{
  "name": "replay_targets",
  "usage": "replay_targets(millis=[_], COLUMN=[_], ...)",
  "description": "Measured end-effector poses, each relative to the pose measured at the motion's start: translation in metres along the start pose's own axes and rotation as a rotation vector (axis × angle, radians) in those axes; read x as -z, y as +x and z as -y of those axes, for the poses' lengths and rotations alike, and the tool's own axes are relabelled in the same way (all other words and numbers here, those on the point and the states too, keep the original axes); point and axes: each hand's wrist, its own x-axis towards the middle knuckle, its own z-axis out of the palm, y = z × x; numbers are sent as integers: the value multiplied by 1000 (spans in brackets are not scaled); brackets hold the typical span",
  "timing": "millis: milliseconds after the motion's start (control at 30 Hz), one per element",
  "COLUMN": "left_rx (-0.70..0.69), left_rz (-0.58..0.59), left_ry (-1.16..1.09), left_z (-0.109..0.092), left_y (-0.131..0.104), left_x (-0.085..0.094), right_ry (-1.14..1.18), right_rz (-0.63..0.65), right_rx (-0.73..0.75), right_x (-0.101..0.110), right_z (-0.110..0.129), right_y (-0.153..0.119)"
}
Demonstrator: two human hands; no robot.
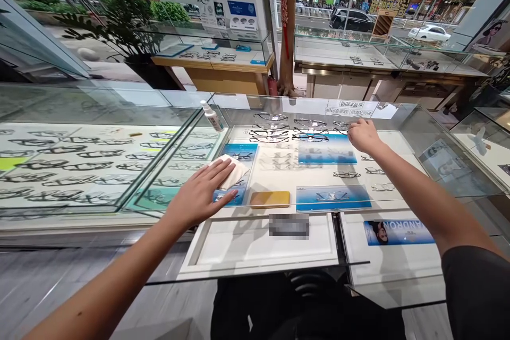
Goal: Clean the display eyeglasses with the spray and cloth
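Note:
My left hand lies palm down with its fingers stretched out, the fingertips resting on a folded white cloth on the glass countertop. Its thumb stands apart from the fingers. Farther out on the right, my right hand is closed at the end of a pair of eyeglasses, its fingers hiding part of the frame. To its left, several dark-rimmed eyeglasses sit in rows on the glass. A white spray bottle stands upright beyond my left hand.
Below the glass are display eyeglasses, blue cards and a tan case. Two white drawers are pulled out at the front. Another glass case adjoins on the left. Farther cases and a potted plant stand by the window.

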Motion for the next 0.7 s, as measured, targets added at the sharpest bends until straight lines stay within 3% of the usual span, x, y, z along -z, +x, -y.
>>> replay_targets(millis=[167,300,400,533,600,700], left_rx=[6,4,8,12,8,2], left_rz=[-8,-4,15,28,25,18], left_ry=[-3,5,23,47,58,69], left_z=[1,2,2,0,0,1], left_y=[2,4,5,5,5,4], left_x=[-1,-2,-1,-1,0,1], right_ry=[42,121,231,456,531,530], right_rz=[103,89,50,208,313,376], right_rx=[-108,-46,143,350,426,448], right_x=[16,37,65,102,107,89], right_z=[9,20,31,47,52,52], right_y=[-14,-43,-82,-152,-187,-228])
